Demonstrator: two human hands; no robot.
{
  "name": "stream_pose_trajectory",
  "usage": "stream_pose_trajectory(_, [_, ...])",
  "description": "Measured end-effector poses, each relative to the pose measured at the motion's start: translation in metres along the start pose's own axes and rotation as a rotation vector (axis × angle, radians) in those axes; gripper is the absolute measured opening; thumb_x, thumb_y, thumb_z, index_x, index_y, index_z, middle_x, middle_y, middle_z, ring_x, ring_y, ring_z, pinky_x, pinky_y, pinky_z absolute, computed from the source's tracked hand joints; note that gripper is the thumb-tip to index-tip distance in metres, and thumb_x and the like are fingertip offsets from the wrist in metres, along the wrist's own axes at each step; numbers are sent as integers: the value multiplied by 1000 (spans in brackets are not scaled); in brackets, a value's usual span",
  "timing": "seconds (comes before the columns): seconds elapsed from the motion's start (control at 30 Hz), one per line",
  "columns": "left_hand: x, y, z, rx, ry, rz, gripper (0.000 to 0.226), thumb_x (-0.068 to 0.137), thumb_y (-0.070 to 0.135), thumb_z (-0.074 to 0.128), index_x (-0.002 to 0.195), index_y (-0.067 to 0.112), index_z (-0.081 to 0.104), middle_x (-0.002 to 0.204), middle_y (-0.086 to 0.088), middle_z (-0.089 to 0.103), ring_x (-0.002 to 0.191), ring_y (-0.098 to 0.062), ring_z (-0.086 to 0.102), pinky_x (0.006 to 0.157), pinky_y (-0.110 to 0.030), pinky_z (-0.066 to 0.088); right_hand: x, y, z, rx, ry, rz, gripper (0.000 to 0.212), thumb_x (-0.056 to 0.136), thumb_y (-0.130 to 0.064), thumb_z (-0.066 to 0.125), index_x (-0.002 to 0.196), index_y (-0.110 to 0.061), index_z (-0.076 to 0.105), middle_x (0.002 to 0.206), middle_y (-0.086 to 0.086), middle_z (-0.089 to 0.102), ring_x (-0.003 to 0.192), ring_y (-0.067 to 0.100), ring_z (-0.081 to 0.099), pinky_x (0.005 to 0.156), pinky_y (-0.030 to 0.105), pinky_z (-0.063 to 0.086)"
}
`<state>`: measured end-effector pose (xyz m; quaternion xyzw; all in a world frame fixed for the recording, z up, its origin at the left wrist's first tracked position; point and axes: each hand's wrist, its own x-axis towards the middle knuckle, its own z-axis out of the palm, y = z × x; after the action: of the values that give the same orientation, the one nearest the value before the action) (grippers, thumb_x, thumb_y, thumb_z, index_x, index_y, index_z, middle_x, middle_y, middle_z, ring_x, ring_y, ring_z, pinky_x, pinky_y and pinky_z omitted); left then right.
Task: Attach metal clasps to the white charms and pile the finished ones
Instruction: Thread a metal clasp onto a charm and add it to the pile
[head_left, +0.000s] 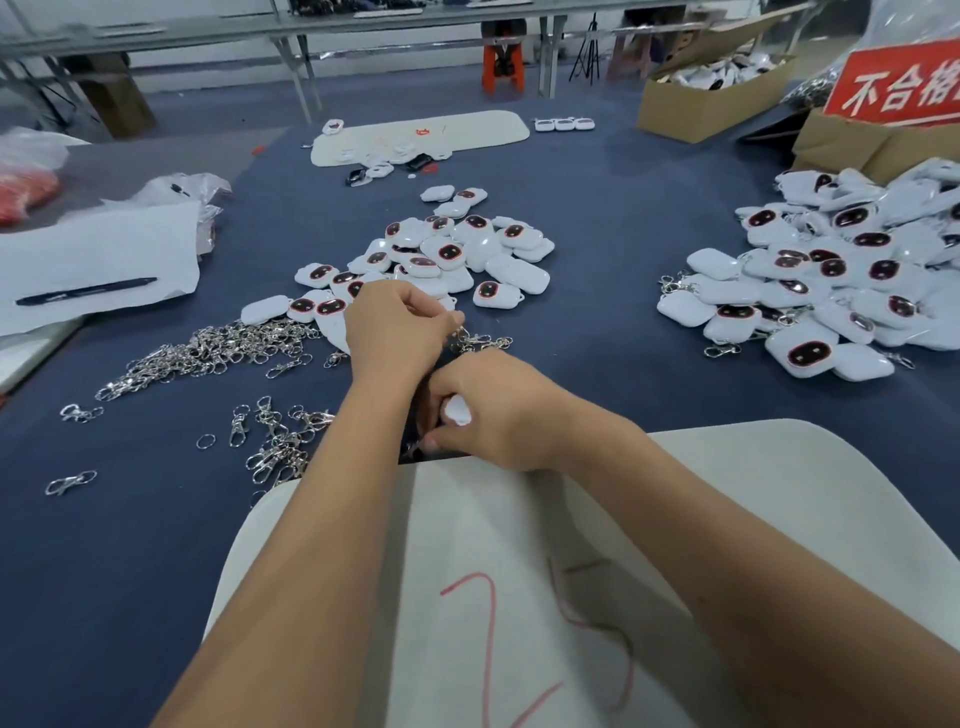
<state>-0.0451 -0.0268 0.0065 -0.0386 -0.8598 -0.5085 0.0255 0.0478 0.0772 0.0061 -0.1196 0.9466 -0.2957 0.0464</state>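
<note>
My left hand (397, 327) reaches forward over the blue cloth and pinches a metal clasp (475, 340) at its fingertips. Closer to me, my right hand (493, 415) grips a white charm (457, 410), mostly hidden in the fist, with a bit of metal showing under its fingers. A heap of bare white charms (457, 254) with dark red-rimmed faces lies just beyond my left hand. Loose silver clasps (208, 353) spread to the left. On the right sits a big pile of charms with clasps attached (831, 280).
A white board (753, 493) with red scribbles lies under my forearms. White paper with a dark pen (85, 292) is at left, beside plastic bags. Cardboard boxes (711, 98) and a red sign (898, 85) stand at far right. Another white board (483, 130) lies farther back.
</note>
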Motion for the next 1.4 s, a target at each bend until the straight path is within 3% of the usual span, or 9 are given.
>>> stream_pose_trajectory(0.23, [-7,7,5,-185,231,72,24,78,12,80,86,26,62,68,4,71,73,-16,72,86,-44,58,-2,34,-12,-82,423,277,15,99,-34,67,111,-26,70,112,-5,72,105,21,61,87,36,48])
stream_pose_trajectory(0.4, [-23,10,18,-288,-41,139,18,83,4,75,81,22,75,68,-2,72,68,-18,71,81,-45,62,-11,50,-30,280,592,184,17,99,-23,68,114,-26,76,91,-8,74,100,15,65,90,26,46])
stream_pose_trajectory(0.5, [-30,8,21,-270,-187,185,16,84,-2,72,86,14,76,68,-5,73,63,-15,69,68,-36,61,-23,53,-28,353,597,87,17,97,-21,72,112,-27,76,83,-5,75,88,12,65,83,23,45])
stream_pose_trajectory(0.63, [-40,3,24,-336,-210,178,7,86,1,75,87,7,72,66,-4,73,59,-12,69,59,-20,54,-28,57,-21,356,670,119,7,90,-16,81,95,-20,80,78,-7,75,79,16,68,72,28,51])
stream_pose_trajectory(0.77, [-38,2,23,-441,-222,168,7,87,4,75,89,3,69,63,-4,72,57,-14,66,58,-23,53,-29,61,-21,422,683,96,6,91,-15,79,85,-18,78,79,-5,75,80,20,69,77,35,54])
stream_pose_trajectory(0.97, [-40,5,29,-480,-255,177,10,88,1,70,83,10,72,61,-5,68,55,-13,61,55,-21,50,-31,65,-22,477,671,34,12,90,-17,81,99,-19,73,87,-9,78,91,7,71,88,25,50])
stream_pose_trajectory(1.1, [-40,7,29,-473,-247,169,13,88,0,68,83,11,72,62,-5,67,55,-12,61,54,-22,49,-32,67,-22,514,706,13,9,87,-11,82,93,-16,77,81,-9,77,77,2,70,77,15,50])
stream_pose_trajectory(1.23, [-42,8,30,-467,-202,183,11,85,1,65,82,10,70,57,-1,64,56,-14,61,57,-26,51,-33,63,-22,532,640,3,15,85,-18,86,97,-19,77,83,-2,78,83,18,72,82,25,54])
stream_pose_trajectory(1.4, [-42,8,32,-373,-142,258,10,82,6,67,82,15,71,60,-1,65,66,-32,65,65,-42,54,-31,60,-21,417,659,57,10,87,-13,83,95,-18,79,82,-5,78,84,13,71,81,28,54])
